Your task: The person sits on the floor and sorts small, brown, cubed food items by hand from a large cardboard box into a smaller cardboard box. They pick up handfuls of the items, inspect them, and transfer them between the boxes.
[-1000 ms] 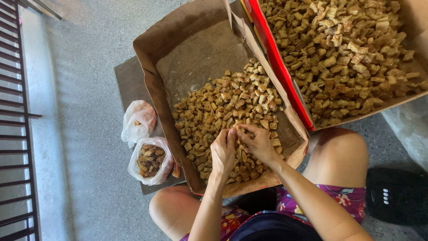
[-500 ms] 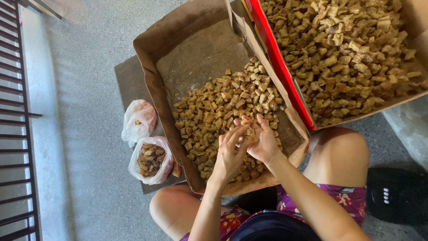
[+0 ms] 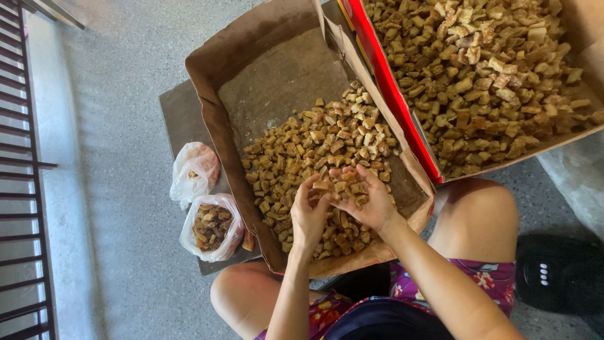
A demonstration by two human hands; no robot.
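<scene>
My left hand (image 3: 309, 214) and my right hand (image 3: 368, 200) are cupped together, palms up, over the near end of a brown cardboard box (image 3: 207, 94). Between them they lift a heap of small tan and brown chunks (image 3: 343, 187). The box lies on the floor in front of my knees, and its near half is covered with more of the same chunks (image 3: 308, 148). Its far half shows bare cardboard.
A second, red-edged box (image 3: 385, 94) full of similar chunks sits at the upper right. Left of the brown box lie two clear plastic bags, one with chunks (image 3: 211, 226), one knotted (image 3: 195, 171). A dark metal railing (image 3: 25, 189) runs down the left; a black object (image 3: 557, 274) lies lower right.
Both hands have turned from pressing down into the pile to palms up, and have risen slightly with a scoop of chunks cupped between them.
</scene>
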